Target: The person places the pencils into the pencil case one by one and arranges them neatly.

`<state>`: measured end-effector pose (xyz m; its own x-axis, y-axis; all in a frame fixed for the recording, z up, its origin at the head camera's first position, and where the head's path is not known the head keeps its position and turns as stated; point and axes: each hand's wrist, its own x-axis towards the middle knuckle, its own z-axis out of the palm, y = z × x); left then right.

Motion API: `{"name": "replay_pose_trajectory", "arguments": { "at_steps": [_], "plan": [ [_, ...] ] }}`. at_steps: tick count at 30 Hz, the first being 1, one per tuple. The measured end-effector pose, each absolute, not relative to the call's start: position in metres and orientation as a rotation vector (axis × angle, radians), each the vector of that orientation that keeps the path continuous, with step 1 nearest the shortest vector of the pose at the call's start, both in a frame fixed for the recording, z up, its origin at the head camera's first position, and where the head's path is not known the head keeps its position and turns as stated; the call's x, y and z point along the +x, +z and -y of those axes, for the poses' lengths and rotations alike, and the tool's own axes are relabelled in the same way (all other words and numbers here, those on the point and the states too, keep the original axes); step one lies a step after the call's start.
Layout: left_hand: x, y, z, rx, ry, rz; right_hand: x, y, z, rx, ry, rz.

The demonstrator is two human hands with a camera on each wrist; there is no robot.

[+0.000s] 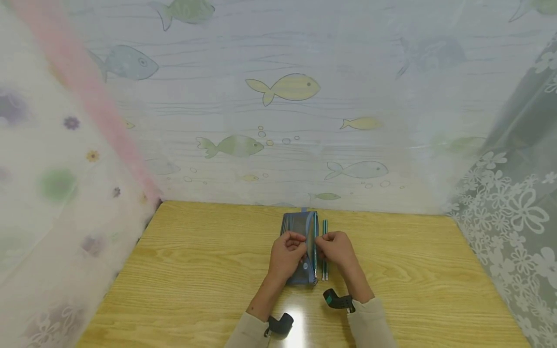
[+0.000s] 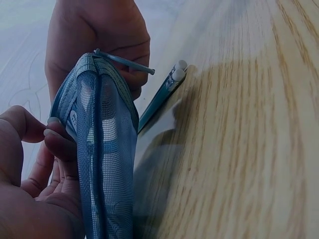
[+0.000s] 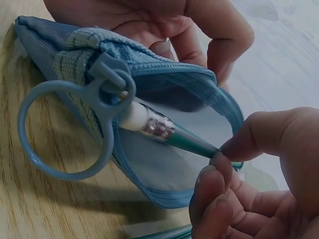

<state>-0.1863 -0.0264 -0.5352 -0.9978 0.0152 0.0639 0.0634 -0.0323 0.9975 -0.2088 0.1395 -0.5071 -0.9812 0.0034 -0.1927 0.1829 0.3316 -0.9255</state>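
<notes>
A blue mesh zip pencil pouch [image 1: 298, 223] lies on the table with its zip side gaping open to the right. My left hand [image 1: 284, 257] pinches the edge of its opening between thumb and finger, as the left wrist view shows. At the mouth, my right hand [image 1: 340, 250] pinches a green pencil [image 3: 192, 142] between thumb and fingertips. The pencil's white eraser and silver ferrule sit inside the opening, near the zip's ring pull [image 3: 31, 149]. Just right of the pouch, two more green pencils [image 1: 325, 271] lie side by side, partly covered by the right hand.
The wooden table [image 1: 204, 261] meets a fish-print curtain [image 1: 278, 154] at its back edge. Floral sheets hang along the left and right sides. A black wrist camera [image 1: 280, 324] is on the left wrist and another camera [image 1: 337, 299] on the right.
</notes>
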Motion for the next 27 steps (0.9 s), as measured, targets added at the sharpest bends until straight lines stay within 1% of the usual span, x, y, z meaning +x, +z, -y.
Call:
{"name": "replay_pose_trajectory", "arguments": {
  "at_steps": [9,27],
  "plan": [
    [-0.1864,-0.5358,0.0265,-0.095,-2.234,2.151,-0.2063,-0.5029,-0.1369,0.163,-1.713,-2.424],
    [-0.1862,-0.5349,0.0271,-0.085,-2.257,2.137,-0.2091,-0.5085,-0.1464,0.164,-1.648,-2.509]
  ]
}}
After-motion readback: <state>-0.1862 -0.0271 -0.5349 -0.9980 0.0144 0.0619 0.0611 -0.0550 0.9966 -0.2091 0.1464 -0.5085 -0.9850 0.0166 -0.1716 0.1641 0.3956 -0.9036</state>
